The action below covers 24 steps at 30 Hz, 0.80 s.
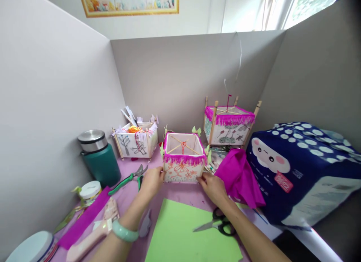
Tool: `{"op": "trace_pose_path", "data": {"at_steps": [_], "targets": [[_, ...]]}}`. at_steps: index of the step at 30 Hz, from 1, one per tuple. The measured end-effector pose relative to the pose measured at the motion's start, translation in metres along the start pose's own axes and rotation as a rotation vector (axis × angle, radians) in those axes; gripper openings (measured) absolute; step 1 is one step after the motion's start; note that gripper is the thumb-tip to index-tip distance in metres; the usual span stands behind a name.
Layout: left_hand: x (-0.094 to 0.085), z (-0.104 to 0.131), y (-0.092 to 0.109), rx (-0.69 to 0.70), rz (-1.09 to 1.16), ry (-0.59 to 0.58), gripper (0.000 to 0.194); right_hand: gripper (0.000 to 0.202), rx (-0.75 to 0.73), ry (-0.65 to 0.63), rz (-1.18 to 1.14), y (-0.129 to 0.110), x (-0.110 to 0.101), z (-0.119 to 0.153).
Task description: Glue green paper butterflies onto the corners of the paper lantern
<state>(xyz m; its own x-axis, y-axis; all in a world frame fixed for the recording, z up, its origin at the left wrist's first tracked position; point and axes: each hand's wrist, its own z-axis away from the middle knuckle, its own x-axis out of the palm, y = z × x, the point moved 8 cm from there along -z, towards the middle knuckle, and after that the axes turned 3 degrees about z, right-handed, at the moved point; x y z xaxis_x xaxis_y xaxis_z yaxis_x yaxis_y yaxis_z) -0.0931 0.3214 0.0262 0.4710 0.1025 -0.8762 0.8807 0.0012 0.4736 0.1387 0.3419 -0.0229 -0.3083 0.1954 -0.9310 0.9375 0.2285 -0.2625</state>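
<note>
A box-shaped paper lantern point(184, 171) stands upright on the table, its front painted with orange flowers. Magenta fringe runs along its top edge, sticks cross over the opening with a red cord at their middle, and green bows sit at its corners. My left hand point(152, 182) grips the lower left corner with closed fingers. At the lower right corner, my right hand point(213, 185) holds it the same way. A light green sheet of paper point(183, 239) lies in front, with black-handled scissors point(207, 226) on it below my right forearm. Green-handled pruning shears point(128, 177) lie left of my left hand.
Behind stand a lantern with white fringe point(132, 145) and a taller magenta-fringed one point(225, 132). Left are a green flask point(101, 166), a white jar point(90, 190) and a pink glue gun point(91, 237). Magenta crepe paper point(239, 179) and a blue package point(299, 175) lie right. Grey panels point(183, 77) enclose the table.
</note>
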Motion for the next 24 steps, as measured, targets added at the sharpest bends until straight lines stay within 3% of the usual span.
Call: {"op": "trace_pose_path", "data": {"at_steps": [5,13,19,24], "targets": [[0.004,0.0,-0.001,-0.009,0.014,0.021,0.024,0.026,0.017,0.019,-0.011,0.006,0.002,-0.001],[-0.013,0.022,0.005,0.064,-0.015,0.044,0.027,0.029,-0.101,0.06,-0.144,0.002,0.002,0.009],[-0.003,0.042,0.0,0.071,-0.039,-0.057,0.022,0.03,-0.164,-0.066,-0.187,0.007,0.001,0.03],[0.002,0.032,0.002,0.091,0.048,-0.015,0.024,0.035,-0.109,0.024,-0.143,0.012,0.003,0.025]]}}
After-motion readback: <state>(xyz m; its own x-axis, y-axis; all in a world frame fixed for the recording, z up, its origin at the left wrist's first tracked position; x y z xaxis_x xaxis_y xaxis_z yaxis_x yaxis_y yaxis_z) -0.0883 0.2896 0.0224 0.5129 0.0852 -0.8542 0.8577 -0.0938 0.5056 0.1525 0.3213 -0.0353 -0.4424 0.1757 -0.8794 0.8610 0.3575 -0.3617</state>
